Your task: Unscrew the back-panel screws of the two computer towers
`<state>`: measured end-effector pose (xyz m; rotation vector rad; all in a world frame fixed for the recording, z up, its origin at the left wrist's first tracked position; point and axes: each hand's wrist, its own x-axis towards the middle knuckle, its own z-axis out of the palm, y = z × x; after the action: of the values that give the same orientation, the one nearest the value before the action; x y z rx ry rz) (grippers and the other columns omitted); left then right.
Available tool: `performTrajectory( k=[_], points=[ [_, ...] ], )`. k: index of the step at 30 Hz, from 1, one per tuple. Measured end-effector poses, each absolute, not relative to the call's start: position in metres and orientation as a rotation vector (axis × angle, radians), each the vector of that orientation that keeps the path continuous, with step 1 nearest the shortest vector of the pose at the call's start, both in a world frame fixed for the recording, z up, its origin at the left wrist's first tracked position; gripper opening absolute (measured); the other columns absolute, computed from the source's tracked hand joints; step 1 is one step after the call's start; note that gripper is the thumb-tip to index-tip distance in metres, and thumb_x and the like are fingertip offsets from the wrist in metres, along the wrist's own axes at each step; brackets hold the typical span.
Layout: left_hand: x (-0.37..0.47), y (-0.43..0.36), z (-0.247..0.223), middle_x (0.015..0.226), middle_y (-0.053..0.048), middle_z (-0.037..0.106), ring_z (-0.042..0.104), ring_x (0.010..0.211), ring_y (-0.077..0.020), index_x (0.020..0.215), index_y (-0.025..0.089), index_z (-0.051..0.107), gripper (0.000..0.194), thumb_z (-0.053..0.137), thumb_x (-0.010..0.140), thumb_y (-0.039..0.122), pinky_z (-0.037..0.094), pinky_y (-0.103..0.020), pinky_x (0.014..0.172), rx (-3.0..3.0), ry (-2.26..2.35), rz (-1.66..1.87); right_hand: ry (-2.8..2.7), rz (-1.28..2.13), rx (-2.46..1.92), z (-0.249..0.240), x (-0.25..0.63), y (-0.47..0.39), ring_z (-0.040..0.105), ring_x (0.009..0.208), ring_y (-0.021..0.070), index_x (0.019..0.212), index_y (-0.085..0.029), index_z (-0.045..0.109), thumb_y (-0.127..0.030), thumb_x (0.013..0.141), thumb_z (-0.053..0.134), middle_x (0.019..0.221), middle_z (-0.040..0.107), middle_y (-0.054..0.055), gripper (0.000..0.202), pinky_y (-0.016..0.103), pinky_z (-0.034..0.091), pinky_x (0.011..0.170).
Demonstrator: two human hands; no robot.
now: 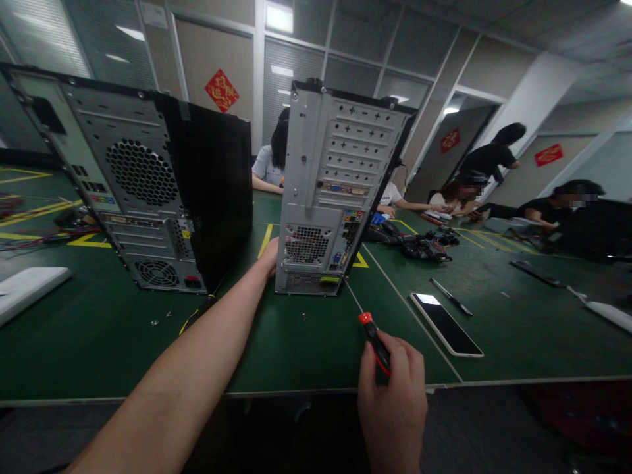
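"While the right hand (395, 385) is gripping something red and black, what is it holding exactly?"

"It's holding a screwdriver (379, 349), with thumb and fingers pressing in around the handle. The thin shaft is slanting up and away, and its tip is meeting the tower (307, 158) near the bottom right corner. Whether it's sitting on a screw there, I can't tell."

"And where is that tower standing?"

"It's standing upright on the green table (296, 362), in the middle of the view, its metal back facing the wearer."

"What is the left hand (270, 255) doing?"

"It's reaching out to the tower's left edge, and most of it is hiding behind the case. I can't tell whether it's gripping, or how wide its fingers are spreading."

"Anything lying nearby?"

"A small screw (304, 316) is lying just in front of the tower. A phone (447, 326) and a pen (451, 297) are lying off to the right, near each other. A second tower (160, 197) is standing to the left, well apart from the screwdriver."

"Who's sitting behind?"

"A person (269, 161) in a pale top is sitting across the table, partly hidden."
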<state>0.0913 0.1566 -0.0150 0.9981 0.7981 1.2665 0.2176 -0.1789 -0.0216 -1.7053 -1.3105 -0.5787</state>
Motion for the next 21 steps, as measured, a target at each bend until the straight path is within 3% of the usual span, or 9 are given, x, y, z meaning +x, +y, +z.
performTrajectory(
  k=[6, 21],
  points=[
    [0.092, 0.147, -0.003, 0.062, -0.003, 0.064, 0.066, 0.083, -0.0203, 0.090, 0.006, 0.067, 0.017, 0.072, 0.091, 0.022, 0.055, -0.036, 0.087, 1.061, 0.866, 1.231, -1.311, -0.566, -1.696, -0.022, 0.218, -0.177, 0.069, 0.100, 0.0240, 0.123, -0.014, 0.067, -0.028, 0.107, 0.054, 0.114, 0.064, 0.014, 0.024, 0.038, 0.062, 0.080],
    [0.090, 0.137, 0.003, 0.068, -0.004, 0.066, 0.064, 0.093, -0.0205, 0.092, 0.004, 0.067, 0.018, 0.066, 0.097, 0.022, 0.050, -0.041, 0.099, 1.121, 0.886, 1.249, -1.297, -0.541, -1.705, -0.017, 0.216, -0.181, 0.069, 0.100, 0.0240, 0.122, -0.015, 0.067, -0.028, 0.107, 0.054, 0.113, 0.065, 0.013, 0.024, 0.039, 0.061, 0.082]
  ],
)
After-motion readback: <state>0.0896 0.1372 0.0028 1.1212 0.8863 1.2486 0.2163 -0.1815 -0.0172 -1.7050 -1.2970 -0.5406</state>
